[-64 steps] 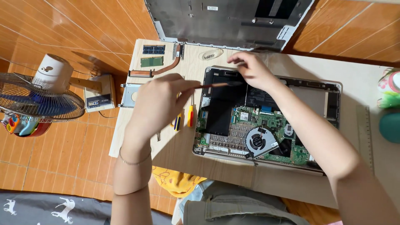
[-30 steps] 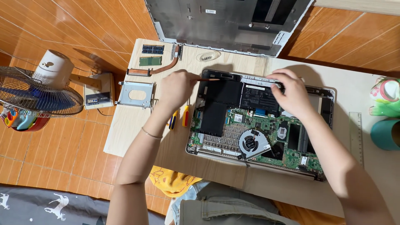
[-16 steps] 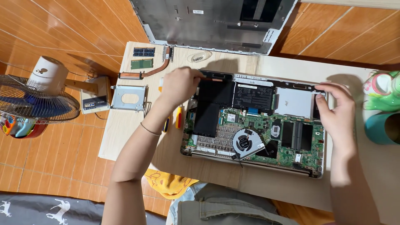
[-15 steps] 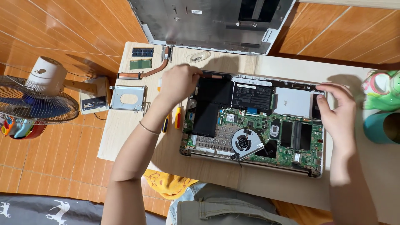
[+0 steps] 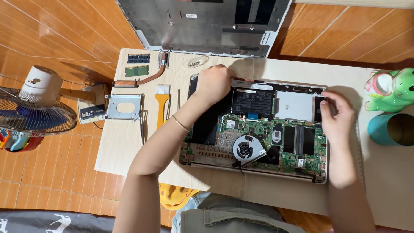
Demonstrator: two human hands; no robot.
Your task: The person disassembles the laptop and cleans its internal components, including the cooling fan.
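Note:
An opened laptop base [image 5: 254,133] lies on the low light-wood table [image 5: 129,146], its green circuit board, round fan [image 5: 246,149] and black battery [image 5: 252,101] exposed. My left hand [image 5: 214,83] rests on the laptop's far left corner, fingers curled over the top edge. My right hand [image 5: 337,115] grips the far right edge of the base, thumb and fingers pinching the rim. Whether either hand holds a small part is hidden.
The grey laptop bottom cover [image 5: 207,23] leans at the table's far side. Left of the laptop lie an orange-handled brush [image 5: 161,103], a metal drive bracket [image 5: 124,106], memory sticks [image 5: 138,64] and a copper heat pipe [image 5: 142,80]. A fan [image 5: 32,114] stands left; a green figurine [image 5: 390,88] and teal cup [image 5: 390,128] right.
My right hand slid from the laptop's top middle along to its right edge. My left hand stayed at the top left corner. The view shifted, so the laptop sits more central.

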